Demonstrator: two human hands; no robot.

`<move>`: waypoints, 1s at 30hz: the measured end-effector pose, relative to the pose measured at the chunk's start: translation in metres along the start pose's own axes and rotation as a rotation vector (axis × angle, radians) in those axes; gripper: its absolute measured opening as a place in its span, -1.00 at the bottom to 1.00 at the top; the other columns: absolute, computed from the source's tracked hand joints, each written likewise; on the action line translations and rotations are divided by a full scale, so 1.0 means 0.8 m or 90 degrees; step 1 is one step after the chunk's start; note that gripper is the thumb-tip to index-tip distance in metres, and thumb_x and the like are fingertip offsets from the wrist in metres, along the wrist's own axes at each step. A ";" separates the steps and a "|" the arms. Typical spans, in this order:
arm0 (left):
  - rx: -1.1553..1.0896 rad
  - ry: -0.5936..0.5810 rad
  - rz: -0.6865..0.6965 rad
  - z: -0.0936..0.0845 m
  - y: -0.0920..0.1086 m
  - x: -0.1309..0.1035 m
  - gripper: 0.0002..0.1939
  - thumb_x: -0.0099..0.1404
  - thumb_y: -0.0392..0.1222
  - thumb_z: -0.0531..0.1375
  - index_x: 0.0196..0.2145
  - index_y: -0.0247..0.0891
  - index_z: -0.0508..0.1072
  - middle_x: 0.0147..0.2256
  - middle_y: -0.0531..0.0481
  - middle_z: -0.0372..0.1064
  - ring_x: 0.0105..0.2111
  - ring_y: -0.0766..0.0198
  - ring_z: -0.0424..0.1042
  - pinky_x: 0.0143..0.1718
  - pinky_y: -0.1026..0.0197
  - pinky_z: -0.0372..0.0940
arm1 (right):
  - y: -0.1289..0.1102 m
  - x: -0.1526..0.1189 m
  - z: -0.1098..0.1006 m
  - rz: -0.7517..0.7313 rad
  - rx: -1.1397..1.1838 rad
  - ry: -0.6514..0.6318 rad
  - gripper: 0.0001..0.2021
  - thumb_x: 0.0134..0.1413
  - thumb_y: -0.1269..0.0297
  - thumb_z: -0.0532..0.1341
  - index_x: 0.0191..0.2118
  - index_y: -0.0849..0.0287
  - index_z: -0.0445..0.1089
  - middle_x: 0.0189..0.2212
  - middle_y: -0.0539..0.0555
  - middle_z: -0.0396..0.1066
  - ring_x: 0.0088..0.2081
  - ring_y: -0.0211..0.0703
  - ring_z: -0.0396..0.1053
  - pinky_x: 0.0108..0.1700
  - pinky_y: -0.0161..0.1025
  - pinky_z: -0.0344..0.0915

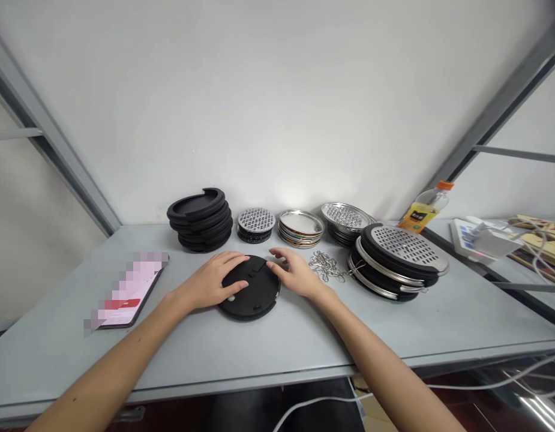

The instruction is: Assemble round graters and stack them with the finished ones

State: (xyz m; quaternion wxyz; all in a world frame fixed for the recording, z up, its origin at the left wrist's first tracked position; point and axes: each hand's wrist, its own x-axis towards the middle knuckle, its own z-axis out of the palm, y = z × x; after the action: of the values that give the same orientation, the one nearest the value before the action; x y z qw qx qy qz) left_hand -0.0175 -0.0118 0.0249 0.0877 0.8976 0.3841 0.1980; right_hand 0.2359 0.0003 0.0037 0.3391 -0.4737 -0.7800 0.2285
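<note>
A black round disc [252, 294] lies on the grey table in front of me, a small rectangular slot in its upper face and a pale round spot near its left rim. My left hand [214, 279] holds its left side, thumb on top and fingers along the far left edge. At the upper right rim, my right hand [293, 270] grips the disc with the thumb on its face and the other fingers past the edge. Just right of that hand sits a heap of small metal chains [326, 266]. The underside of the disc is hidden.
Along the wall stand a stack of black rings [200, 222], small perforated discs [256, 221], metal rimmed plates [301, 223] and larger perforated plates [347, 216]. A bigger stack [405, 246] leans at right, near a juice bottle [423, 210] and power strip [466, 240]. A phone [131, 288] lies left.
</note>
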 end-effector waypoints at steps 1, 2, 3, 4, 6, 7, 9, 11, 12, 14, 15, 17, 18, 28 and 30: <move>0.001 0.003 -0.003 0.001 -0.002 0.000 -0.50 0.36 0.08 0.08 0.17 -0.18 0.27 0.17 -0.12 0.22 0.15 0.05 0.22 0.19 -0.01 0.15 | -0.003 -0.001 -0.002 -0.020 -0.014 0.000 -0.58 0.17 0.11 0.15 0.06 0.24 0.33 0.02 0.24 0.40 0.02 0.01 0.36 0.04 -0.05 0.29; 0.002 0.004 -0.007 0.001 -0.004 0.000 -0.51 0.36 0.09 0.08 0.16 -0.18 0.29 0.18 -0.12 0.21 0.16 0.05 0.21 0.19 -0.01 0.15 | -0.006 -0.002 -0.003 -0.049 -0.026 -0.008 -0.56 0.15 0.08 0.17 0.07 0.24 0.32 0.03 0.24 0.39 0.04 0.02 0.34 0.09 -0.03 0.26; 0.002 0.002 -0.011 0.002 -0.005 0.000 -0.51 0.37 0.09 0.07 0.15 -0.18 0.30 0.19 -0.11 0.21 0.17 0.05 0.21 0.20 -0.01 0.14 | -0.009 -0.002 -0.004 -0.086 -0.036 -0.022 -0.52 0.12 0.05 0.20 0.08 0.24 0.32 0.05 0.24 0.37 0.07 0.02 0.32 0.12 -0.02 0.23; 0.000 -0.002 -0.013 0.003 -0.007 0.000 -0.52 0.37 0.09 0.07 0.14 -0.18 0.31 0.18 -0.10 0.22 0.17 0.06 0.22 0.20 -0.01 0.14 | -0.012 -0.003 -0.005 -0.125 -0.046 -0.043 -0.47 0.08 0.01 0.23 0.09 0.25 0.32 0.07 0.25 0.35 0.09 0.03 0.29 0.15 -0.02 0.20; -0.008 -0.007 -0.016 0.005 -0.008 0.000 -0.51 0.37 0.08 0.06 0.16 -0.18 0.29 0.17 -0.10 0.25 0.16 0.06 0.24 0.19 0.01 0.16 | -0.017 -0.005 -0.006 -0.187 -0.063 -0.089 -0.34 0.00 -0.09 0.27 0.13 0.27 0.29 0.12 0.28 0.30 0.13 0.06 0.25 0.19 -0.02 0.17; -0.012 -0.006 -0.017 0.006 -0.008 0.000 -0.50 0.37 0.08 0.06 0.18 -0.19 0.27 0.16 -0.10 0.26 0.15 0.07 0.25 0.18 0.02 0.18 | -0.018 -0.006 -0.006 -0.204 -0.072 -0.110 -0.28 -0.02 -0.13 0.26 0.16 0.28 0.27 0.14 0.30 0.27 0.15 0.08 0.23 0.20 -0.01 0.15; -0.012 0.005 -0.019 0.007 -0.007 0.000 -0.49 0.39 0.06 0.05 0.21 -0.20 0.22 0.16 -0.11 0.26 0.13 0.08 0.27 0.17 0.02 0.19 | -0.018 -0.007 -0.004 -0.208 -0.092 -0.138 -0.19 -0.03 -0.21 0.23 0.21 0.30 0.21 0.20 0.34 0.19 0.20 0.13 0.17 0.23 0.03 0.12; -0.001 0.020 -0.016 0.009 -0.004 0.001 -0.51 0.41 0.04 0.01 0.21 -0.22 0.22 0.16 -0.11 0.26 0.13 0.09 0.27 0.16 0.02 0.19 | -0.017 -0.008 -0.003 -0.196 -0.113 -0.152 -0.11 -0.06 -0.27 0.20 0.25 0.29 0.15 0.26 0.36 0.08 0.25 0.19 0.08 0.25 0.08 0.06; 0.006 0.027 -0.016 0.010 -0.003 0.001 -0.52 0.42 0.02 0.00 0.20 -0.23 0.23 0.15 -0.12 0.27 0.12 0.09 0.27 0.16 0.02 0.19 | -0.016 -0.009 -0.002 -0.190 -0.121 -0.154 -0.07 -0.09 -0.30 0.20 0.27 0.30 0.12 0.29 0.38 0.01 0.27 0.22 0.04 0.26 0.10 0.04; 0.024 0.041 -0.026 0.013 0.001 0.003 -0.56 0.44 0.00 -0.04 0.16 -0.24 0.28 0.12 -0.12 0.31 0.10 0.10 0.30 0.13 0.03 0.21 | -0.015 -0.010 0.000 -0.181 -0.131 -0.157 0.03 -0.16 -0.36 0.20 0.29 0.34 0.06 0.32 0.41 -0.10 0.31 0.25 -0.04 0.28 0.11 0.01; 0.036 0.051 -0.040 0.016 0.003 0.004 -0.57 0.44 0.00 -0.04 0.13 -0.24 0.32 0.09 -0.11 0.35 0.07 0.10 0.33 0.11 0.02 0.23 | -0.015 -0.010 0.001 -0.178 -0.132 -0.157 0.08 -0.19 -0.38 0.20 0.30 0.37 0.03 0.33 0.43 -0.13 0.32 0.26 -0.07 0.28 0.11 0.00; 0.069 0.080 -0.079 0.020 0.007 0.005 -0.58 0.43 0.00 -0.04 0.08 -0.25 0.37 0.02 -0.12 0.41 0.01 0.07 0.38 0.05 0.00 0.27 | -0.017 -0.010 0.003 -0.169 -0.132 -0.152 0.16 -0.25 -0.41 0.21 0.30 0.41 -0.02 0.33 0.48 -0.18 0.33 0.28 -0.13 0.29 0.13 -0.02; 0.088 0.095 -0.098 0.023 0.009 0.006 -0.58 0.42 0.01 -0.03 0.07 -0.25 0.38 -0.02 -0.13 0.44 -0.03 0.06 0.41 0.01 -0.01 0.29 | -0.018 -0.011 0.005 -0.167 -0.135 -0.148 0.18 -0.28 -0.42 0.21 0.31 0.43 -0.04 0.33 0.49 -0.20 0.34 0.29 -0.16 0.29 0.14 -0.04; 0.136 0.139 -0.152 0.030 0.014 0.010 -0.55 0.41 0.06 -0.03 0.03 -0.24 0.43 -0.08 -0.16 0.47 0.00 -0.02 0.38 0.05 -0.08 0.25 | -0.030 -0.016 0.021 -0.182 -0.175 -0.134 0.24 -0.28 -0.41 0.21 0.33 0.50 -0.12 0.33 0.51 -0.21 0.36 0.31 -0.28 0.33 0.18 -0.17; 0.110 0.118 -0.162 0.026 0.014 0.009 -0.52 0.41 0.07 -0.05 0.04 -0.26 0.44 -0.05 -0.17 0.46 0.04 -0.02 0.35 0.08 -0.08 0.24 | -0.027 -0.014 0.017 -0.170 -0.176 -0.148 0.24 -0.29 -0.41 0.22 0.34 0.47 -0.12 0.34 0.49 -0.23 0.36 0.31 -0.30 0.32 0.18 -0.17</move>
State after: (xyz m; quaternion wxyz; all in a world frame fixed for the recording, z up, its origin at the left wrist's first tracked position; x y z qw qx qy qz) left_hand 0.0034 -0.0143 0.0119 -0.0009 0.8238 0.5165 0.2336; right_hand 0.2172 -0.0199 0.0056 0.2061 -0.3787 -0.8935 0.1254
